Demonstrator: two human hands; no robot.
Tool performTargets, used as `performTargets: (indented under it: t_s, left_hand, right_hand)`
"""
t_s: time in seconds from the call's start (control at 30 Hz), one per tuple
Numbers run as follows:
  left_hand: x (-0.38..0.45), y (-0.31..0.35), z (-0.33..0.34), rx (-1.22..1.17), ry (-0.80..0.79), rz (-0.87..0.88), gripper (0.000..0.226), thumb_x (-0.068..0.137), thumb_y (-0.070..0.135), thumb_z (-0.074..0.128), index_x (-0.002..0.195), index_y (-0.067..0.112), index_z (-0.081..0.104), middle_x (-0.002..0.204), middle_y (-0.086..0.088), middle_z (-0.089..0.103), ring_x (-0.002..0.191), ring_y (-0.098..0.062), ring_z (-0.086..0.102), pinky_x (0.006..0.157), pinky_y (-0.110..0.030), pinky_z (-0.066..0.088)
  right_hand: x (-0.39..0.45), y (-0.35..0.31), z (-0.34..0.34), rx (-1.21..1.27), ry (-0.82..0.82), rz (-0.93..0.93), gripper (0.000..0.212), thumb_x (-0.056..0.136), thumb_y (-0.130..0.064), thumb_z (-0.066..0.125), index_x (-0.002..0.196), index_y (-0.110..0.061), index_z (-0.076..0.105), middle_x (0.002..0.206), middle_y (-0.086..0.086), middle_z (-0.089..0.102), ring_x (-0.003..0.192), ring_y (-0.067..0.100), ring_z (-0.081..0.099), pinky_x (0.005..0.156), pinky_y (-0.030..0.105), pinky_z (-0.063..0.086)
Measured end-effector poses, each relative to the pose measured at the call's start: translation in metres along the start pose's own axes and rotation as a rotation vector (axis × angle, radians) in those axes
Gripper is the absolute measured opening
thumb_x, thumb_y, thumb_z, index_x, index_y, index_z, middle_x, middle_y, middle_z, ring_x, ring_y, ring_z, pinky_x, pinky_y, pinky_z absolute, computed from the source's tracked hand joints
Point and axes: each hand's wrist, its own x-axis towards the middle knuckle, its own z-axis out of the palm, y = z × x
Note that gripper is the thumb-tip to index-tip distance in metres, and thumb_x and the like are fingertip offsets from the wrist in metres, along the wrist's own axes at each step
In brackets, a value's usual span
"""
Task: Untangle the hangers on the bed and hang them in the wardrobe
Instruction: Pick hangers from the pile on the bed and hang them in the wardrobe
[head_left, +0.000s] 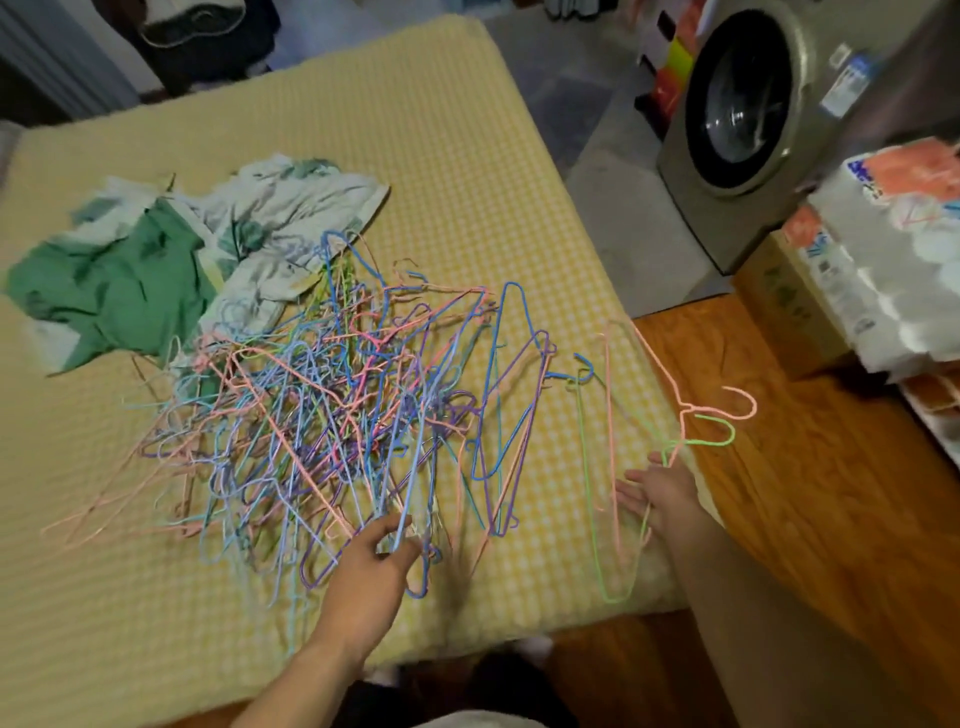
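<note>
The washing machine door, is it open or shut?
Shut: the washing machine shows its round dark door flush in the front panel.

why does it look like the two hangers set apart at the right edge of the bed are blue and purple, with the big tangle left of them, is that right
Not quite. The head view shows the two separated hangers are a pink hanger and a green hanger, not blue and purple. The rest holds: they lie at the right edge of the bed, by the right hand, with the tangled pile to their left.

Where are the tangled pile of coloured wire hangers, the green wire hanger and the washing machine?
tangled pile of coloured wire hangers (322, 415), head view, pile's middle
green wire hanger (587, 467), head view, left side wire
washing machine (737, 109), head view, door glass
</note>
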Motion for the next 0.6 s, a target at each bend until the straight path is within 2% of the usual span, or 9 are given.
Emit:
performTargets:
  t_s: [0.03, 0.1, 0.17, 0.27, 0.3, 0.4, 0.47, 0.6]
  left_hand:
    - [0.001, 0.000, 0.000, 0.018, 0.015, 0.009, 0.024, 0.089, 0.029, 0.069, 0.113, 0.030, 0.067, 0.090, 0.006, 0.068, 0.073, -0.012, 0.061, 0.072, -0.024, 0.050]
    - [0.006, -0.001, 0.000, 0.075, 0.052, 0.026, 0.025, 0.091, 0.026, 0.068, 0.115, 0.029, 0.064, 0.072, -0.001, 0.062, 0.049, -0.010, 0.049, 0.049, -0.017, 0.038]
    - [0.010, -0.003, -0.001, 0.090, 0.072, 0.027, 0.026, 0.090, 0.027, 0.069, 0.116, 0.031, 0.063, 0.064, -0.002, 0.056, 0.042, -0.009, 0.042, 0.042, -0.016, 0.033]
    - [0.011, -0.003, -0.003, 0.064, 0.069, 0.023, 0.028, 0.090, 0.031, 0.069, 0.116, 0.034, 0.061, 0.072, -0.007, 0.060, 0.057, -0.016, 0.051, 0.050, -0.019, 0.037]
    - [0.012, -0.002, -0.004, 0.057, 0.071, 0.022, 0.028, 0.090, 0.030, 0.069, 0.117, 0.033, 0.061, 0.077, -0.010, 0.062, 0.062, -0.018, 0.053, 0.053, -0.021, 0.039]
    - [0.016, -0.002, -0.009, 0.061, 0.076, 0.012, 0.028, 0.092, 0.024, 0.067, 0.117, 0.033, 0.059, 0.086, -0.014, 0.068, 0.068, -0.021, 0.054, 0.054, -0.021, 0.041]
    - [0.019, 0.000, -0.010, 0.058, 0.089, 0.018, 0.027, 0.093, 0.023, 0.066, 0.116, 0.034, 0.058, 0.082, -0.006, 0.067, 0.065, -0.022, 0.053, 0.053, -0.017, 0.042]
    - [0.024, 0.008, -0.009, 0.056, 0.093, 0.044, 0.025, 0.095, 0.027, 0.063, 0.117, 0.036, 0.057, 0.073, 0.014, 0.056, 0.064, -0.013, 0.055, 0.065, -0.024, 0.044]
  right_hand:
    - [0.007, -0.002, 0.004, 0.001, -0.013, -0.006, 0.033, 0.101, 0.001, 0.028, 0.123, -0.019, 0.042, 0.097, 0.020, 0.057, 0.053, 0.033, 0.067, 0.037, 0.038, 0.054]
    - [0.021, -0.006, 0.014, -0.014, -0.033, -0.018, 0.034, 0.101, 0.003, 0.030, 0.124, -0.019, 0.042, 0.103, 0.020, 0.057, 0.059, 0.034, 0.067, 0.041, 0.042, 0.057]
    - [0.031, -0.015, 0.026, -0.045, -0.045, -0.049, 0.034, 0.102, 0.001, 0.028, 0.126, -0.018, 0.041, 0.108, 0.021, 0.055, 0.067, 0.033, 0.064, 0.047, 0.043, 0.057]
    - [0.041, -0.032, 0.041, -0.061, -0.046, -0.046, 0.040, 0.102, -0.002, 0.027, 0.134, -0.019, 0.043, 0.109, 0.020, 0.056, 0.066, 0.032, 0.062, 0.064, 0.046, 0.059]
    - [0.044, -0.039, 0.044, -0.068, -0.042, -0.037, 0.040, 0.102, -0.003, 0.027, 0.133, -0.020, 0.045, 0.108, 0.020, 0.057, 0.065, 0.032, 0.062, 0.063, 0.046, 0.059]
    - [0.049, -0.046, 0.054, -0.143, -0.027, -0.073, 0.036, 0.099, 0.002, 0.029, 0.120, -0.022, 0.047, 0.109, 0.021, 0.060, 0.060, 0.031, 0.065, 0.040, 0.039, 0.055]
    - [0.043, -0.051, 0.058, -0.124, -0.050, -0.084, 0.031, 0.101, -0.001, 0.027, 0.115, -0.022, 0.045, 0.106, 0.020, 0.059, 0.056, 0.031, 0.066, 0.035, 0.036, 0.053]
    - [0.010, -0.056, 0.052, -0.066, -0.058, -0.139, 0.030, 0.101, -0.004, 0.026, 0.117, -0.022, 0.044, 0.111, 0.019, 0.059, 0.069, 0.033, 0.068, 0.043, 0.034, 0.056]
